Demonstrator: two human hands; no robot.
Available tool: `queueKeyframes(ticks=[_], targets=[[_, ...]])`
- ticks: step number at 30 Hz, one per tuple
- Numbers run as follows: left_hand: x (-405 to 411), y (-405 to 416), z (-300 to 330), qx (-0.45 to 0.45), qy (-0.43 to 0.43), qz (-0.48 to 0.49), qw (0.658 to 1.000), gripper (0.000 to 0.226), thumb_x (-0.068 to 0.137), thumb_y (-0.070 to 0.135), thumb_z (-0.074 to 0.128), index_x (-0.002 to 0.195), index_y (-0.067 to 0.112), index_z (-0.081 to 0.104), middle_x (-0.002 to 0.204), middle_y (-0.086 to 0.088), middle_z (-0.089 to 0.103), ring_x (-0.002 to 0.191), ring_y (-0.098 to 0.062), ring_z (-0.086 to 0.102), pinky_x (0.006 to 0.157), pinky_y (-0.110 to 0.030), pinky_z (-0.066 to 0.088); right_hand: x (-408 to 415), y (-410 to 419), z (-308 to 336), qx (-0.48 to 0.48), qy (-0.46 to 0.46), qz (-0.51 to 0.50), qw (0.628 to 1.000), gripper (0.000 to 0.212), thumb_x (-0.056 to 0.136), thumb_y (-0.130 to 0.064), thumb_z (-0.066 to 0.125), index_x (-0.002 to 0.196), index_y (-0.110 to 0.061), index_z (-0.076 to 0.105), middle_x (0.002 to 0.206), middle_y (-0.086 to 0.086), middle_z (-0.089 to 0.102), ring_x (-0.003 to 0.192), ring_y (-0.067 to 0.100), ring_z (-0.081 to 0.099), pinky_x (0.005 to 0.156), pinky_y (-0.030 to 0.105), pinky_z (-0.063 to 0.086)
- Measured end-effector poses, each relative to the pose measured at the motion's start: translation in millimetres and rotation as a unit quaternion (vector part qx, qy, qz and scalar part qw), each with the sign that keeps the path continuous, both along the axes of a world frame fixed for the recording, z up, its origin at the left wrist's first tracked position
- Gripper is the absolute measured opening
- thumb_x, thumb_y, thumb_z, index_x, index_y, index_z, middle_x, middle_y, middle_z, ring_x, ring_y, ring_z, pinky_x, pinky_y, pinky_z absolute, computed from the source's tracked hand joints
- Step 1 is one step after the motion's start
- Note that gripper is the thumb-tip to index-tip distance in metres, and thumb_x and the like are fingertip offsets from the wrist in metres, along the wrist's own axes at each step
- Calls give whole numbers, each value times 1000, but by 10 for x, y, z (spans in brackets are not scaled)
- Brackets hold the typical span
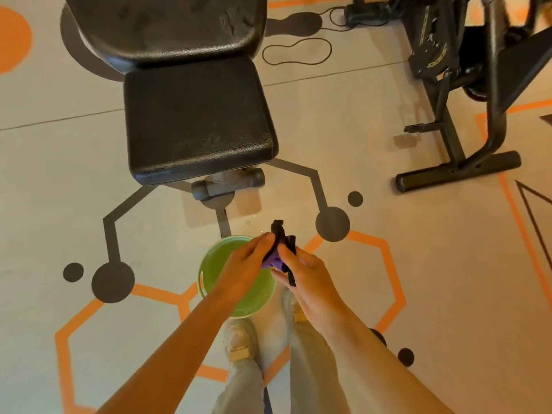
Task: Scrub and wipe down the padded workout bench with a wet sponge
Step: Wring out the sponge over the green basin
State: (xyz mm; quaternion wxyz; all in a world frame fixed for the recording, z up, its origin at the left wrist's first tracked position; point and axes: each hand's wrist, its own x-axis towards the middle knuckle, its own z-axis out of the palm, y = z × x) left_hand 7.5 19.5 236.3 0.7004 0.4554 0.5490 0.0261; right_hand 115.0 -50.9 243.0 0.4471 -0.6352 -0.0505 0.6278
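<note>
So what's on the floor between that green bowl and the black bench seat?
In the head view, only the bench's grey foot bar and painted grey floor lines lie between the green bowl and the bench seat.

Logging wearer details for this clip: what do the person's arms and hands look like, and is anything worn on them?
Both forearms are bare up to the frame edge: no sleeves show. The left hand and right hand wear no gloves, and no rings, watch or wristband can be seen. No cables or markings are on the arms. Lower down, light beige trousers and pale shoes with tan patches are visible.
</note>
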Motion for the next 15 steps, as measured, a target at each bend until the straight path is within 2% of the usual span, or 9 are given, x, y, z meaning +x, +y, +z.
queueKeyframes(ticks=[3,4,5,7,9,11,12,13,15], targets=[[-32,25,-57,19,18,-79,997,2,92,42,61,91,40,62,79,18,68,80,1,64,73,-6,46,-66,1,-35,-53,26,-42,997,26,95,-26,56,107,-7,68,105,14,70,101,16,67,92,33,54],[-60,37,-101,27,23,-79,996,6,93,37,60,90,42,60,77,21,67,78,4,63,71,-5,46,-77,-4,-61,-59,34,-47,997,27,95,-24,55,109,-5,68,107,15,70,103,16,67,95,35,52],[-87,56,-124,25,23,-70,997,10,95,34,58,89,40,61,74,20,68,80,0,64,79,-10,50,-88,-6,-83,-62,45,-50,996,26,97,-21,53,112,-5,66,110,14,70,106,18,66,97,36,50],[-158,113,-217,5,41,-32,999,21,99,27,53,82,29,65,67,13,72,88,-23,68,94,-37,54,-84,-19,-169,-62,64,-75,993,26,99,-17,49,120,-9,62,116,12,68,111,22,63,97,36,48],[-239,176,-374,15,75,-7,997,29,101,26,51,76,23,66,73,-2,72,94,-39,68,97,-52,51,-65,-26,-257,-80,48,-101,991,22,99,-12,48,116,-10,62,110,10,68,103,21,64,85,31,52],[-296,242,-520,44,111,-2,993,29,101,30,50,78,19,64,87,-15,71,97,-42,67,94,-53,52,-38,-50,-382,-119,-25,-102,987,16,97,-6,49,96,-11,65,92,9,66,78,13,66,66,24,53],[-324,270,-592,60,129,0,990,28,102,31,50,81,17,63,92,-18,70,96,-42,67,91,-52,53,-26,-86,-473,-143,-62,-104,982,20,96,-3,50,85,-11,64,84,9,65,69,12,64,62,25,54],[-353,306,-674,77,142,5,987,26,101,30,50,83,16,62,95,-21,70,94,-42,67,89,-53,54,-15,-124,-565,-166,-90,-106,976,23,95,-1,51,80,-12,64,81,11,65,68,17,63,66,32,54],[-400,341,-836,108,164,-4,980,20,100,25,53,97,11,66,103,-23,70,95,-41,66,88,-50,54,6,-218,-800,-208,-144,-95,963,17,92,1,55,81,-5,67,86,21,68,77,33,63,75,40,53]])
